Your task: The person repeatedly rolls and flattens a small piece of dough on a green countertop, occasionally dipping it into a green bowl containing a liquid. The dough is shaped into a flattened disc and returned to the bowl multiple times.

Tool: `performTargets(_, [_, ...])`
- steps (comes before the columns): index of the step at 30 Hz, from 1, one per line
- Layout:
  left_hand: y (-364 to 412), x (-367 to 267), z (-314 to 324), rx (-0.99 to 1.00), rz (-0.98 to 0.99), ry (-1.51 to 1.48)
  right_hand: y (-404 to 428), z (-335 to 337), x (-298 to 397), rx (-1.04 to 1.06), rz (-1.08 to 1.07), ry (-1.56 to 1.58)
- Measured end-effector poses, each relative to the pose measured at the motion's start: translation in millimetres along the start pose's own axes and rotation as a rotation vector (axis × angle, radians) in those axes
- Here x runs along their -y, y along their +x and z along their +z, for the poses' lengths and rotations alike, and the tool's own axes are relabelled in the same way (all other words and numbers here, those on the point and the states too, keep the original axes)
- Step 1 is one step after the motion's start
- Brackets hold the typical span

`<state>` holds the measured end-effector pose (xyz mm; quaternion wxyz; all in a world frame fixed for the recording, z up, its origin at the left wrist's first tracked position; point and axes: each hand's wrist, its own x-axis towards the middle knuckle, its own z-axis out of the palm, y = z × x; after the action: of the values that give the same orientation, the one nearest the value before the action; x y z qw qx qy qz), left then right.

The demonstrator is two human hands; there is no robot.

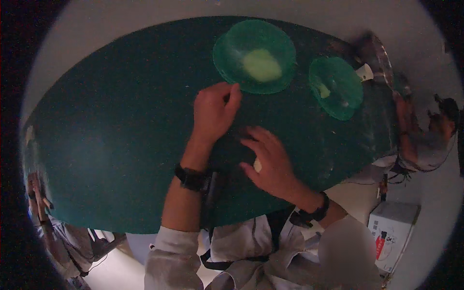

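Observation:
My left hand is above the dark green table, with its fingers curled and its thumb against them. It lies just below the near rim of a green translucent bowl, which contains a pale mass like dough. Whether the curled fingers hold anything is hidden. To the right and nearer my body, my right hand has bent, slightly blurred fingers. A small pale piece, possibly dough, shows between its thumb and palm. Both wrists carry dark bands.
A second green bowl holds a smaller pale lump. Beside it are a white cup and a metal pan. Another person's arm reaches in at right; someone's hand is at far left. A box stands lower right.

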<state>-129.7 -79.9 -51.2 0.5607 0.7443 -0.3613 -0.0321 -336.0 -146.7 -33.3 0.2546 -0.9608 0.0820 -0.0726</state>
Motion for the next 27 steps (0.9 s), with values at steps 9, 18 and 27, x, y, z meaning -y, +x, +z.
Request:
performTargets(9, [-1.2,2.2,-4.7,-0.091,-0.124,0.062,-87.6,-27.4,-28.6,-0.059,0.136,-0.070])
performTargets(18, [-2.2,-1.6,2.4,-0.025,-0.034,0.031,-110.0,-22.4,18.8,0.050,0.106,-0.003])
performTargets(27, [-0.7,-2.4,4.6,0.023,-0.018,0.009,-33.7,-4.0,1.9,-0.107,0.056,-0.031])
